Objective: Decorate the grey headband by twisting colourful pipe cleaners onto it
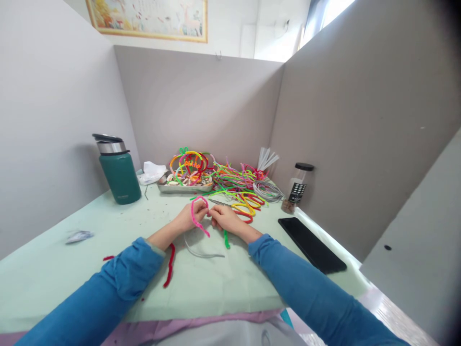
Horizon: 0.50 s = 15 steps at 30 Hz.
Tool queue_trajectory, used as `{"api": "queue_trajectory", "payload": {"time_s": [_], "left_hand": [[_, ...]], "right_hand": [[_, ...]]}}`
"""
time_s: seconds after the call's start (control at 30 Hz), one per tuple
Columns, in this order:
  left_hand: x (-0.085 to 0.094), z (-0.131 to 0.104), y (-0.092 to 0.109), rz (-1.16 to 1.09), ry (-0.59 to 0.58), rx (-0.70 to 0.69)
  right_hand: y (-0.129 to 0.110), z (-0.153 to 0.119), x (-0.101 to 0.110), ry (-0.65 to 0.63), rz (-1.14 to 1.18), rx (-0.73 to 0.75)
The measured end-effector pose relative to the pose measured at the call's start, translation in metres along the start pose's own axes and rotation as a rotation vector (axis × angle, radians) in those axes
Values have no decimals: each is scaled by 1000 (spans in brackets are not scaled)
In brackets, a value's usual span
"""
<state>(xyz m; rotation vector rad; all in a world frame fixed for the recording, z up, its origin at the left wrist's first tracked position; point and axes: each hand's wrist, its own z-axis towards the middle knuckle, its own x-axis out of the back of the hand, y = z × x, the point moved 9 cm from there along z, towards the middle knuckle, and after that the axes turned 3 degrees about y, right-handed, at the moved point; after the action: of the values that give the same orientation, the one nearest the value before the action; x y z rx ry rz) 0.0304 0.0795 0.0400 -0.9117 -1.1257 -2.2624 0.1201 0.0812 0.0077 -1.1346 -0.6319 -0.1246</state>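
Note:
A pink pipe cleaner (195, 218), bent into a curve, is pinched in my left hand (188, 217), its free end hanging toward the table. My right hand (224, 218) meets the left one, fingers closed at the pipe cleaner's end near the left fingertips; the exact grip is partly hidden. A green pipe cleaner (226, 239) pokes out below my right hand. Under my hands a thin grey wire (203, 254) lies curved on the cloth. By my left wrist rests a red pipe cleaner (169, 266). Scissors with yellow-and-red handles (245, 208) lie just beyond my right hand.
Behind stands a metal tray (185, 189) of craft pieces, beside piled colourful pipe cleaners (236, 178) and coiled wire (268, 191). A green bottle (120, 175) is at left; a black-lidded jar (298, 188) and a phone (311, 245) are at right. Grey partitions (201, 96) enclose the table.

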Motion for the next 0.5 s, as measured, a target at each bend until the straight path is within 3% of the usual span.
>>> {"api": "queue_trajectory", "payload": {"time_s": [0.5], "left_hand": [[-7,0,-13,-19,-33,66]], "right_hand": [[0,-1,0,1,-57,-4]]}}
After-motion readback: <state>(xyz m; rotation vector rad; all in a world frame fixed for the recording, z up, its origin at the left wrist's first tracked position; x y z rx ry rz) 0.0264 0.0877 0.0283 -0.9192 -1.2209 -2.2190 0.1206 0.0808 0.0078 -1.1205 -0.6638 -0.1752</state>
